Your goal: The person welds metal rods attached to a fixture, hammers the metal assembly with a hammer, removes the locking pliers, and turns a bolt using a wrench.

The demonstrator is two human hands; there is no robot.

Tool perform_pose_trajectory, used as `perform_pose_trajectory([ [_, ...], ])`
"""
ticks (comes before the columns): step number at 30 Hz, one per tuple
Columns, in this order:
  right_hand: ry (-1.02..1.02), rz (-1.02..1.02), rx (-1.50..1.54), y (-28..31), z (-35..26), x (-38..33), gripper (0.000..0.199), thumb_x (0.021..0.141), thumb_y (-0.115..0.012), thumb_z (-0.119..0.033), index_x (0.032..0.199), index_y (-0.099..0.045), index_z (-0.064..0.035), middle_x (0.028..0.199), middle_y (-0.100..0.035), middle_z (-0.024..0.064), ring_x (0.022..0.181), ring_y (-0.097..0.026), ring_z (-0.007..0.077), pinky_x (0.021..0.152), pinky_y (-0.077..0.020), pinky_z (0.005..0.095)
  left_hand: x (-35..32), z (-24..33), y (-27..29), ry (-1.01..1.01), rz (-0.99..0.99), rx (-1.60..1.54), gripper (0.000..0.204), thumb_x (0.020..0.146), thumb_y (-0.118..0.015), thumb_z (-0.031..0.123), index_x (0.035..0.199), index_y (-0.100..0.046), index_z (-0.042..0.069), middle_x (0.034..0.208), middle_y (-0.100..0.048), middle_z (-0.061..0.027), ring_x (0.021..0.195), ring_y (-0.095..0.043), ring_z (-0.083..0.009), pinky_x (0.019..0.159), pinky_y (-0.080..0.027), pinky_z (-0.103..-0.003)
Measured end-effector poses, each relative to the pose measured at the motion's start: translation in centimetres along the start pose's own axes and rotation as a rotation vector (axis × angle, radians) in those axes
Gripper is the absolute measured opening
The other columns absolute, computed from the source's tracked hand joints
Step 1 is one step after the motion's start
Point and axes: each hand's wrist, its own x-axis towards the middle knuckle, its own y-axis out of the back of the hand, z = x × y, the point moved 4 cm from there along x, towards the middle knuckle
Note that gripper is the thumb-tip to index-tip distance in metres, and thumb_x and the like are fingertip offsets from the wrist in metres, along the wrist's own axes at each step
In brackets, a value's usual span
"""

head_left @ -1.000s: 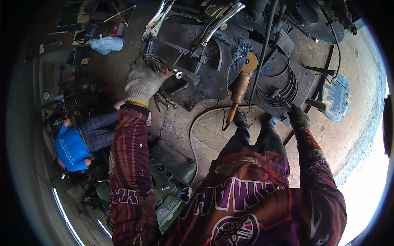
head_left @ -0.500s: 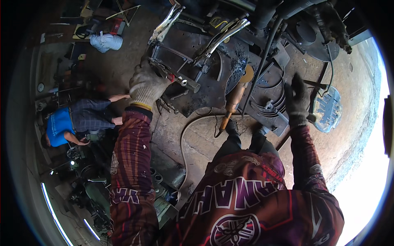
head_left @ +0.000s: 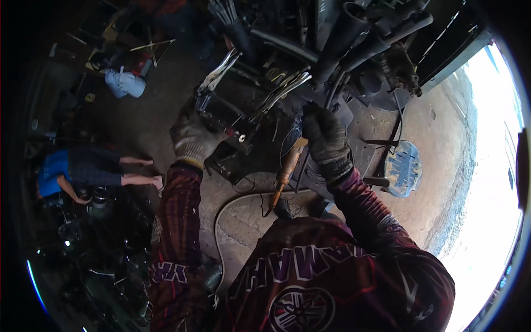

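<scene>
Head view, looking down on a dim workshop floor. Both hands gloved.

Left hand [head_left: 194, 138], in a light knit glove, sits at about 10 o'clock from frame centre. Fingers are curled over the near edge of a dark metal frame [head_left: 224, 119]; it grasps that edge, thumb side toward the small white-tipped knob on the frame. Sleeve is dark red plaid, running down to 7 o'clock.

Right hand [head_left: 326, 138], in a dark glove, is just right of centre, at about 1 o'clock. Fingers are bent around the upper end of a tool with an orange-brown wooden handle [head_left: 287, 169]. Grip looks clenched, though the glove and shadow hide the fingertips. The handle hangs down toward 6 o'clock from the hand, tilted slightly left, its lower end close to a pale hose [head_left: 221, 221] that curves across the concrete floor.

Two pairs of locking pliers [head_left: 218, 72] with bright metal handles are clamped on the frame, at 12 o'clock from the left hand; a second set [head_left: 285, 88] lies between the two hands, pointing toward 1 o'clock.

Surroundings: dark pipes and machine parts [head_left: 354, 27] at 12 o'clock. A blue-tinted welding face shield [head_left: 404, 169] lies on the floor at 3 o'clock from the right hand, well apart. A pale blue bundle of cloth [head_left: 124, 83] at 10 o'clock. Another person in a blue top [head_left: 55, 174] crouches at 9 o'clock, well apart from both hands.
</scene>
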Motion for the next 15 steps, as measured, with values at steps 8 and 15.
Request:
perform_pose_trajectory([
  [8,0.087,-0.588,-0.769,-11.7,0.1,-1.8,0.036,0.095,-0.062,-0.029,0.117,-0.068,-0.0009,0.104,-0.07,0.0247,0.099,-0.069,0.0415,0.085,-0.0558,0.049,-0.6,0.6,1.1,-0.069,0.055,-0.134,0.102,0.071,-0.083,0.06,0.149,-0.041,0.009,0.143,-0.054,-0.0217,0.129,-0.058,-0.0377,0.106,-0.051,-0.048],
  [15,0.204,-0.673,-0.968,-14.2,0.9,-0.9,0.032,0.088,-0.062,-0.024,0.104,-0.072,0.0012,0.097,-0.071,0.0228,0.09,-0.071,0.0398,0.079,-0.0569,0.0487,-0.4,-0.1,-0.1,-0.081,0.122,-0.127,0.096,0.075,-0.078,0.063,0.146,-0.044,0.009,0.143,-0.053,-0.0234,0.129,-0.058,-0.0393,0.105,-0.05,-0.05],
])
